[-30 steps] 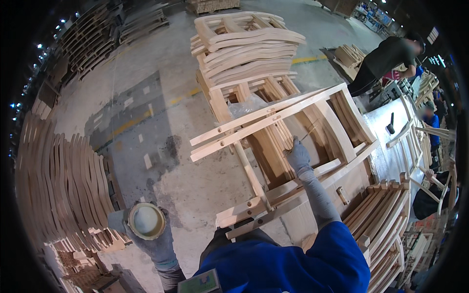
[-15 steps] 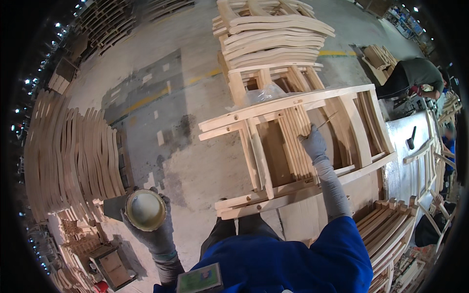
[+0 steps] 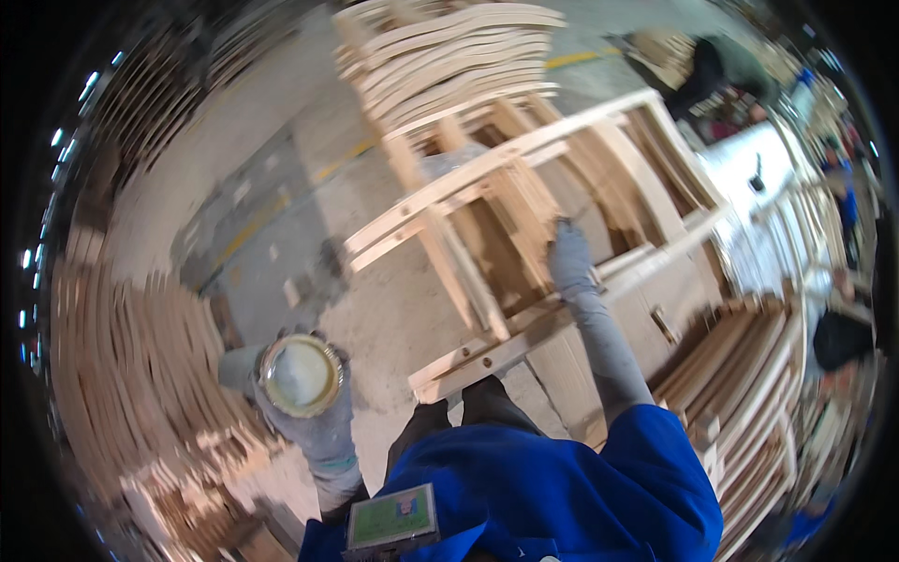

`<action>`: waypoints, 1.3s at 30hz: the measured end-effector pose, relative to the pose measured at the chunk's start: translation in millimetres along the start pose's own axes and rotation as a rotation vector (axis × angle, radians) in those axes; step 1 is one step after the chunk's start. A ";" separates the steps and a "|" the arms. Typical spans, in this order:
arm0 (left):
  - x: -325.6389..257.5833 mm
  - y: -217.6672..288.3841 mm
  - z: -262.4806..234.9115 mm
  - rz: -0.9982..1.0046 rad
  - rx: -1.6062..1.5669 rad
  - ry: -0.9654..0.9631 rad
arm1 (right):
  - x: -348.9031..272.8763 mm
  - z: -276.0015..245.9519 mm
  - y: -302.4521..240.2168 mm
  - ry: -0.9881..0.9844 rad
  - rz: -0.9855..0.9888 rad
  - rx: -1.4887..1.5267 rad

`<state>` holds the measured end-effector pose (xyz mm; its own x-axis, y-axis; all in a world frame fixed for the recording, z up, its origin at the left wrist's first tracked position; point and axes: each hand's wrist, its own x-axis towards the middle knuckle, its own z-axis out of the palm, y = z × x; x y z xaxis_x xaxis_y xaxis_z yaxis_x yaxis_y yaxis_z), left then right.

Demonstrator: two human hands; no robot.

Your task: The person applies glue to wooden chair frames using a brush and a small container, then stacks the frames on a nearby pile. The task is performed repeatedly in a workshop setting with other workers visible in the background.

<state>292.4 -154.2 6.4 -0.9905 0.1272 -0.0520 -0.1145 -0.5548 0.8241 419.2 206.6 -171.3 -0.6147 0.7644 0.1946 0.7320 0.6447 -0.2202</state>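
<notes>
My left hand (image 3: pixel 323 436), in a grey glove, is wrapped round a round open can (image 3: pixel 298 410) with pale, milky liquid inside. It holds the can out to the left, above the floor. My right hand (image 3: pixel 569 260), gloved too, is closed over a wooden chair-like frame (image 3: pixel 449 193) lying before me. A thin stick pokes from its fingers, blurred now and plainer in the earlier picture. This hand is beside the frame's row of narrow slats (image 3: pixel 526 208); whether it touches them I cannot tell.
Curved wooden parts are stacked beyond the frame (image 3: pixel 459 66) and upright at left (image 3: pixel 131 356). More curved pieces (image 3: pixel 740 365) stand at my right, near cardboard (image 3: pixel 646 300). A person bends over (image 3: pixel 735 70) at the far right, by a shiny silvery surface (image 3: pixel 749 164).
The view has turned and blurred, shifting the frame and stacks up and left. My right hand has come closer to me along the slats. The can stays in my left hand.
</notes>
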 end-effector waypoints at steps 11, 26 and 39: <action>18.3 13.8 -42.8 0.764 0.957 -0.544 | -84.2 -39.0 -33.1 -0.098 0.120 -0.119; 13.6 -7.0 -38.4 -0.239 0.218 -0.868 | -263.8 -57.9 -82.7 0.137 0.248 0.340; -101.6 -182.6 112.7 -0.894 0.204 -1.402 | -351.1 -77.9 -25.0 -0.088 0.433 0.367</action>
<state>422.5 26.9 -75.3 0.2187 0.9710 -0.0964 -0.4447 0.1871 0.8759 639.6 -78.5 -159.7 -0.3148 0.9470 -0.0639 0.7821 0.2207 -0.5827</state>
